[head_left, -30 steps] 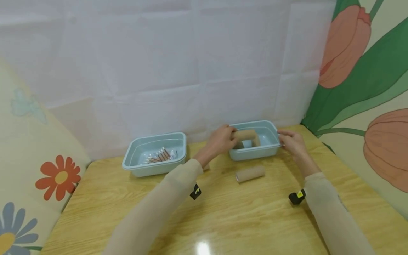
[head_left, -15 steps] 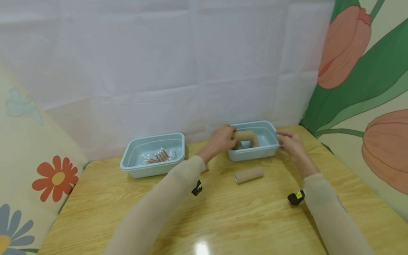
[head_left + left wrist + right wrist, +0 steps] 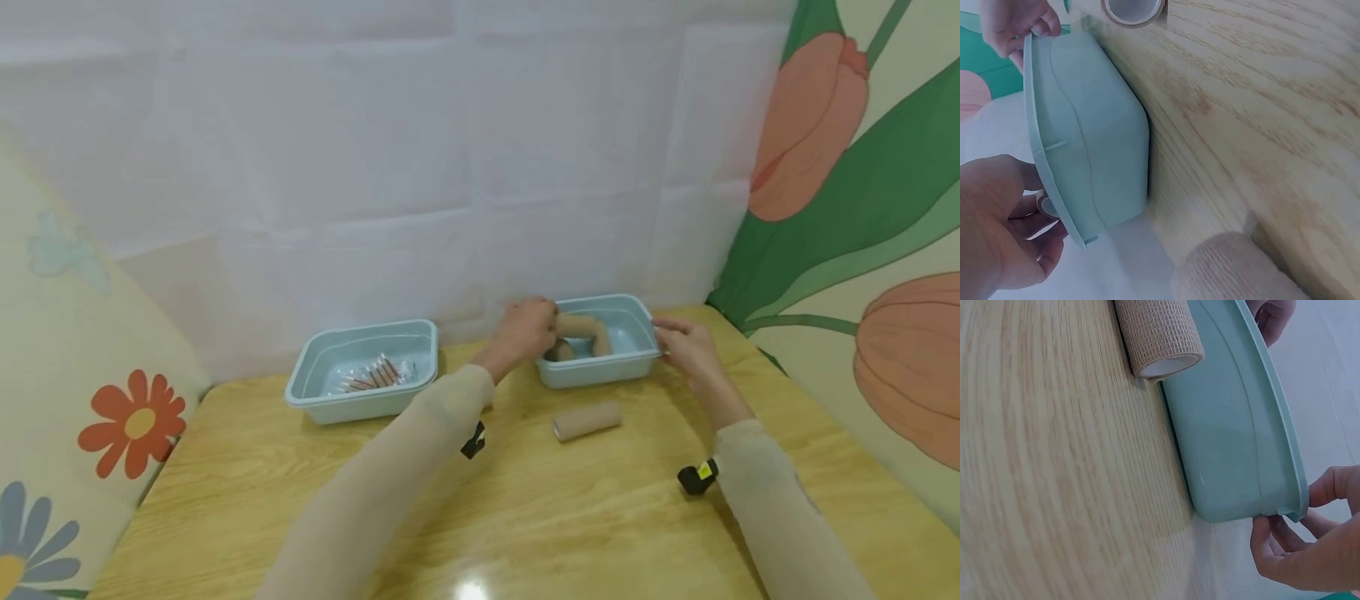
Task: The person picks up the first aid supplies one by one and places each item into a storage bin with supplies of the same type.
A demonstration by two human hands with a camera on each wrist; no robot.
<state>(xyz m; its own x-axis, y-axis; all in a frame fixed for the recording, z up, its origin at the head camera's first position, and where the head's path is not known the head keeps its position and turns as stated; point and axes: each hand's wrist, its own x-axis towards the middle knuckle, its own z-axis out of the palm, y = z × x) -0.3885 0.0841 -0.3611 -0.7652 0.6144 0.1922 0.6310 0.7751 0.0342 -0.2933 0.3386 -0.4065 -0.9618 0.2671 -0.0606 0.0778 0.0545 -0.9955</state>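
Note:
My left hand (image 3: 523, 335) reaches over the left end of the right-hand light blue plastic basin (image 3: 600, 372). It holds a tan bandage roll (image 3: 576, 326), whose white-cored end shows between the fingers in the left wrist view. More tan rolls (image 3: 602, 340) lie inside that basin, partly hidden. My right hand (image 3: 692, 357) pinches the basin's right rim, thumb above and fingers beneath. Just in front of the basin a crinkled tan bandage roll (image 3: 587, 421) lies on the table. Another tan roll (image 3: 1229, 272) sits by my left wrist, mostly hidden in the head view.
A second light blue basin (image 3: 360, 410) stands at the left, with several thin brown-and-white sticks in clear wrapping (image 3: 378, 373) inside. A white sheet (image 3: 360, 167) hangs behind the wooden table (image 3: 570, 517). Painted walls flank both sides.
The roll in my left hand has dropped slightly lower into the basin, against the other rolls. My right hand keeps its grip on the rim. The head view has shifted a little.

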